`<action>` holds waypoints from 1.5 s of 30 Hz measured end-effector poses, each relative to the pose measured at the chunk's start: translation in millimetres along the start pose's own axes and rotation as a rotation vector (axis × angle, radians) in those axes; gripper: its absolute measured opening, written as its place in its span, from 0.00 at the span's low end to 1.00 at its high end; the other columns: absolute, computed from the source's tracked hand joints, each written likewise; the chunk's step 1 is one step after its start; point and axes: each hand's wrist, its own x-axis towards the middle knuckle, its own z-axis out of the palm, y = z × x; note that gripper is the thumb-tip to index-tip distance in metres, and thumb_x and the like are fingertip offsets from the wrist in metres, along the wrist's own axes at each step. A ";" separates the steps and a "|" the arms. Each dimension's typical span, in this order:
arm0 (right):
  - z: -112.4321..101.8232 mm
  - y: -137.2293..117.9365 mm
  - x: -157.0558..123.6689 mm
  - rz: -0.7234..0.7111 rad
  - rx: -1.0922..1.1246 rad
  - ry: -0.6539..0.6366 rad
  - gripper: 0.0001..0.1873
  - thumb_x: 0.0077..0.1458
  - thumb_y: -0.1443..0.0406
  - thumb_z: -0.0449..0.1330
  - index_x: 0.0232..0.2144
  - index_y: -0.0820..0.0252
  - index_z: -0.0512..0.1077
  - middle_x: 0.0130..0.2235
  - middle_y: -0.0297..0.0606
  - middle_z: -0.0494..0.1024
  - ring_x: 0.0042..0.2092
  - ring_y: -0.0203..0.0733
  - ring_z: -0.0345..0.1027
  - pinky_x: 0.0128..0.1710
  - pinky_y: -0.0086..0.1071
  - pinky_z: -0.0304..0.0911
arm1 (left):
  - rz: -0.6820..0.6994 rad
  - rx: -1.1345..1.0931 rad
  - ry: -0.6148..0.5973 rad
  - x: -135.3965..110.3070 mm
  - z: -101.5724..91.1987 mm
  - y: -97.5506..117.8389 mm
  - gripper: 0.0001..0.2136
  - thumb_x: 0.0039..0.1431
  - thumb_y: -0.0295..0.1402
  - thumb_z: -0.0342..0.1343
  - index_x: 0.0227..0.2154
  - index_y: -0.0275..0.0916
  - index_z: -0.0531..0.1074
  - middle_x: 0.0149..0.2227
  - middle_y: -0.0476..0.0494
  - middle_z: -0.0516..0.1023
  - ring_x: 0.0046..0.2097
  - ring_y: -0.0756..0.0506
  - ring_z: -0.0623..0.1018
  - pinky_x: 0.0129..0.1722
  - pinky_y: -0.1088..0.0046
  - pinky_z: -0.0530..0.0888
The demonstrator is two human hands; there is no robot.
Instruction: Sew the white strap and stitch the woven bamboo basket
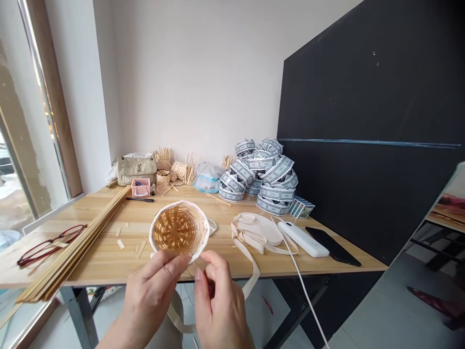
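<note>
A small woven bamboo basket [178,228] is tilted with its mouth toward me, its rim bound in white fabric tape. My left hand [150,286] is closed on the near edge of the rim, thumb and fingers pinching it. Just to the right, my right hand [220,295] has its thumb and forefinger together close to the rim, at a thin dark thread [189,277]. Whether a needle is between those fingertips is too small to make out. A loose cream tape [250,264] trails from a coil on the table and hangs below the edge.
Bamboo strips [87,232] and red glasses [53,245] lie left. At the back are a handbag [136,169], a pink box [140,187], small baskets [179,169] and stacked patterned ribbon rolls [274,186]. A white power bank [303,239] and black phone [332,246] lie right, beside a black panel [363,97].
</note>
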 end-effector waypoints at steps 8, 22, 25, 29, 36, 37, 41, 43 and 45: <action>-4.6 2.1 1.1 -0.094 -0.083 -0.098 0.19 0.55 0.75 0.43 0.46 0.65 0.66 0.33 0.42 0.77 0.33 0.41 0.73 0.31 0.30 0.68 | 0.082 0.047 -0.055 -5.9 3.0 -0.6 0.09 0.58 0.21 0.48 0.36 0.35 0.72 0.30 0.43 0.77 0.28 0.52 0.78 0.27 0.86 0.71; -9.7 -0.3 6.1 0.401 0.370 -0.145 0.16 0.51 0.71 0.46 0.35 0.62 0.73 0.20 0.32 0.70 0.29 0.38 0.69 0.26 0.25 0.64 | 0.213 -0.038 -0.285 -5.0 1.5 -10.5 0.16 0.62 0.24 0.41 0.51 0.39 0.64 0.37 0.41 0.77 0.32 0.50 0.77 0.30 0.80 0.71; -11.4 -1.9 8.4 0.352 0.267 -0.114 0.19 0.50 0.71 0.46 0.37 0.63 0.74 0.25 0.37 0.75 0.32 0.41 0.71 0.30 0.28 0.67 | 0.241 -0.005 -0.282 -3.6 2.4 -10.0 0.16 0.62 0.23 0.41 0.50 0.39 0.65 0.36 0.41 0.77 0.31 0.50 0.76 0.30 0.79 0.70; -16.7 -2.8 9.8 0.266 0.086 -0.153 0.22 0.49 0.71 0.43 0.39 0.68 0.74 0.24 0.40 0.75 0.24 0.41 0.69 0.24 0.30 0.66 | 0.250 -0.008 -0.291 -3.6 3.4 -11.0 0.14 0.62 0.23 0.42 0.48 0.37 0.66 0.35 0.41 0.77 0.31 0.50 0.76 0.29 0.79 0.70; -44.1 0.5 22.0 0.021 -0.099 0.003 0.13 0.57 0.70 0.48 0.38 0.60 0.72 0.35 0.41 0.75 0.31 0.39 0.70 0.30 0.29 0.67 | 0.257 0.050 -0.275 -0.9 1.6 -19.3 0.14 0.62 0.23 0.40 0.44 0.38 0.69 0.33 0.43 0.76 0.27 0.52 0.74 0.27 0.80 0.68; -46.4 -0.5 27.0 -0.004 -0.124 0.002 0.12 0.56 0.71 0.49 0.35 0.59 0.72 0.34 0.40 0.75 0.32 0.39 0.70 0.31 0.29 0.66 | 0.269 0.056 -0.282 -0.3 1.8 -19.6 0.15 0.62 0.23 0.40 0.44 0.38 0.69 0.33 0.43 0.76 0.26 0.52 0.74 0.26 0.80 0.68; -42.7 -5.4 45.4 0.017 -0.198 -0.272 0.10 0.52 0.74 0.54 0.25 0.60 0.71 0.27 0.34 0.72 0.29 0.35 0.67 0.29 0.27 0.62 | 0.339 0.056 -0.325 4.4 1.9 -17.7 0.15 0.62 0.23 0.39 0.44 0.37 0.69 0.33 0.44 0.76 0.25 0.52 0.72 0.24 0.79 0.66; -37.1 -6.6 50.2 0.064 -0.223 -0.399 0.11 0.49 0.76 0.55 0.20 0.60 0.69 0.24 0.32 0.71 0.27 0.34 0.65 0.27 0.26 0.59 | 0.370 0.042 -0.346 7.7 0.4 -15.5 0.14 0.62 0.24 0.39 0.43 0.36 0.69 0.32 0.43 0.76 0.25 0.52 0.71 0.24 0.78 0.66; -34.0 -6.7 51.9 0.095 -0.182 -0.430 0.13 0.47 0.78 0.54 0.16 0.61 0.64 0.21 0.30 0.68 0.25 0.33 0.62 0.24 0.26 0.55 | 0.388 0.023 -0.371 9.7 -1.8 -13.4 0.14 0.63 0.25 0.38 0.42 0.35 0.70 0.30 0.43 0.75 0.24 0.52 0.70 0.23 0.78 0.66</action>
